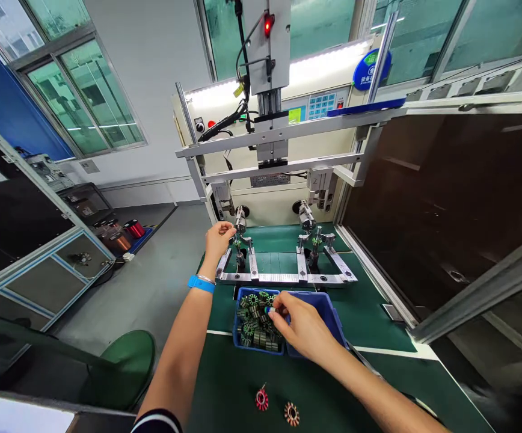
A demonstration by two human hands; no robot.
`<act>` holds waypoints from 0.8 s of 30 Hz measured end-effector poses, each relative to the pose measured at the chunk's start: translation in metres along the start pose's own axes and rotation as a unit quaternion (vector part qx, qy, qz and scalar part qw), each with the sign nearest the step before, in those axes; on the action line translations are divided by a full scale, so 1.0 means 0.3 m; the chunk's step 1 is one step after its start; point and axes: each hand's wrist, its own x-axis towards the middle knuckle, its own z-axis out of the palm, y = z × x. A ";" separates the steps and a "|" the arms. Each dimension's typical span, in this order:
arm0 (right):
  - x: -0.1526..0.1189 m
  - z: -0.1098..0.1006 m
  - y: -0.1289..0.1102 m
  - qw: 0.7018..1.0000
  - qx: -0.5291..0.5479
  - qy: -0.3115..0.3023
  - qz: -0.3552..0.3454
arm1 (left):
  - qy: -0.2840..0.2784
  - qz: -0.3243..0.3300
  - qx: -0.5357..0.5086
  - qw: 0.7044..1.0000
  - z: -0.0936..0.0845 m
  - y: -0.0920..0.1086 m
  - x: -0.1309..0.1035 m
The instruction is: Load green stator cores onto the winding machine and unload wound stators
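My left hand, with a blue band on its wrist, is at the left station of the metal fixture, its fingers pinched beside a green stator core; what they grip is too small to tell. Over the blue bins my right hand pinches a small green, white and blue piece. Below it, the left bin holds several green stator cores. The right bin is partly hidden by my right hand. Another green core sits at the right station.
A red wound stator and a copper wound stator lie on the green table near the front. Behind the fixture stands a machine with a metal frame. A dark panel borders the right side, and a green stool stands at the left.
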 end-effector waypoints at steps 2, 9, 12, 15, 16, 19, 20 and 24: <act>0.011 -0.053 0.021 1.000 0.018 -0.003 0.009 | -0.006 -0.001 0.035 0.999 0.013 -0.002 0.026; 0.202 -0.348 0.220 0.987 -0.048 0.114 0.101 | -0.072 -0.040 0.165 0.983 0.037 -0.049 0.028; 0.324 -0.478 0.307 0.975 -0.119 0.144 0.124 | -0.083 -0.050 0.189 0.977 0.044 -0.070 0.025; 0.430 -0.547 0.365 0.971 -0.173 0.115 0.123 | -0.092 -0.059 0.195 0.975 0.043 -0.084 0.030; 0.458 -0.553 0.380 0.972 -0.182 0.091 0.120 | -0.094 -0.059 0.195 0.974 0.042 -0.088 0.032; 0.516 -0.526 0.424 0.972 -0.200 0.013 0.123 | -0.096 -0.059 0.190 0.975 0.041 -0.103 0.035; 0.526 -0.508 0.439 0.970 -0.206 -0.007 0.129 | -0.096 -0.059 0.188 0.976 0.041 -0.108 0.035; 0.525 -0.444 0.480 0.961 -0.224 -0.032 0.158 | -0.097 -0.051 0.178 0.978 0.038 -0.127 0.031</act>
